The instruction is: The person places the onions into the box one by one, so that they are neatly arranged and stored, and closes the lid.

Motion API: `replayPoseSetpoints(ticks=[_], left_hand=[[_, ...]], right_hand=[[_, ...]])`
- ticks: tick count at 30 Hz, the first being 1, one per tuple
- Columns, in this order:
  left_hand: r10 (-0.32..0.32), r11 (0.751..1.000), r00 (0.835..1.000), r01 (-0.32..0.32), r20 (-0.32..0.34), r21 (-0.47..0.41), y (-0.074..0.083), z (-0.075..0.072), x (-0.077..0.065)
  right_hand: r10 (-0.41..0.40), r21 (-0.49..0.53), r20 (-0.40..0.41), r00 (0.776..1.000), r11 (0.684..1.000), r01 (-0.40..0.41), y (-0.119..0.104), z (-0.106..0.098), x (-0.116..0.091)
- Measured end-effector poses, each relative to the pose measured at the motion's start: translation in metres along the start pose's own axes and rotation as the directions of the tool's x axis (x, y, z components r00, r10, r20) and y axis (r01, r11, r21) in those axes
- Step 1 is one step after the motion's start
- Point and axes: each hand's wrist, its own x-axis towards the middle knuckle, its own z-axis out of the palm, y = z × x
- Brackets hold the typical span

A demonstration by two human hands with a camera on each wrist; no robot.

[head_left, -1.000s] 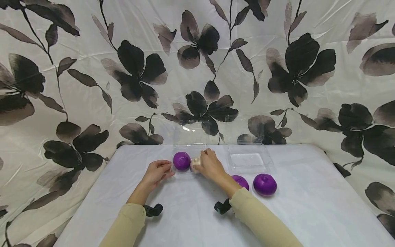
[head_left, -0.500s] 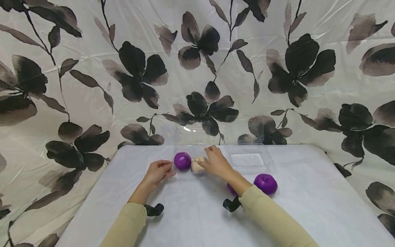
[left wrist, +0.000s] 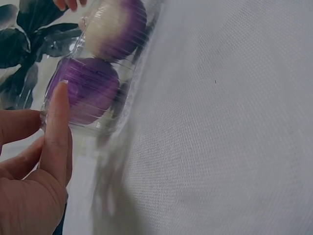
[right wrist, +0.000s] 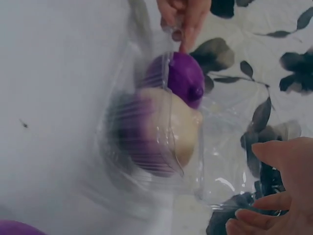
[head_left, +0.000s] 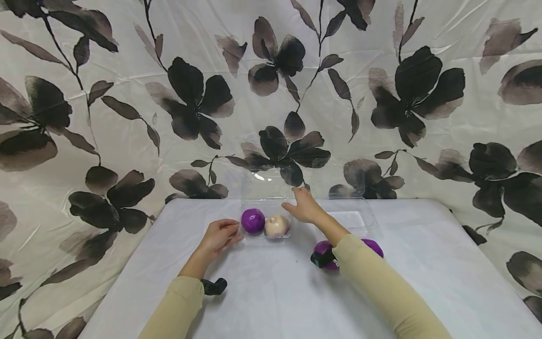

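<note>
A hinged clear plastic container [left wrist: 102,128] stands at the table's far edge, its lid [right wrist: 226,171] raised. Inside, side by side, sit a glossy purple onion-like vegetable [head_left: 252,221] and a cream one with a purple underside [head_left: 276,226]. At the container's left corner, my left hand [head_left: 220,235] pinches the rim between thumb and fingers. My right hand [head_left: 306,208] is just right of the container, thumb apart from the fingers and nothing in its grasp. In the right wrist view the right hand's fingers are spread close to the raised lid.
A second clear container [head_left: 364,219] with a raised lid stands to the right, partly behind my right forearm. Two more purple round vegetables, a left one [head_left: 322,246] and a right one [head_left: 373,246], lie in front of it, partly hidden by the sleeve. A floral cloth [head_left: 271,94] hangs behind.
My right hand has let go of the cream vegetable, leaving it in the container, and has moved up and to the right. The left hand has stayed at the container's corner.
</note>
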Motion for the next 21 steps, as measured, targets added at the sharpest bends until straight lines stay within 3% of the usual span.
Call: replayPoseSetpoints(ticks=[10,21], left_hand=[[-0.007,0.999,1.0,0.007,-0.011,0.04,0.001,0.004,-0.001],[0.012,0.999,1.0,-0.012,-0.01,0.04,0.002,0.001,-0.003]], right_hand=[[0.096,0.122,0.031,0.995,0.988,-0.099,0.011,0.006,0.021],[0.182,0.215,0.035,0.983,0.959,-0.185,0.003,0.008,0.034]])
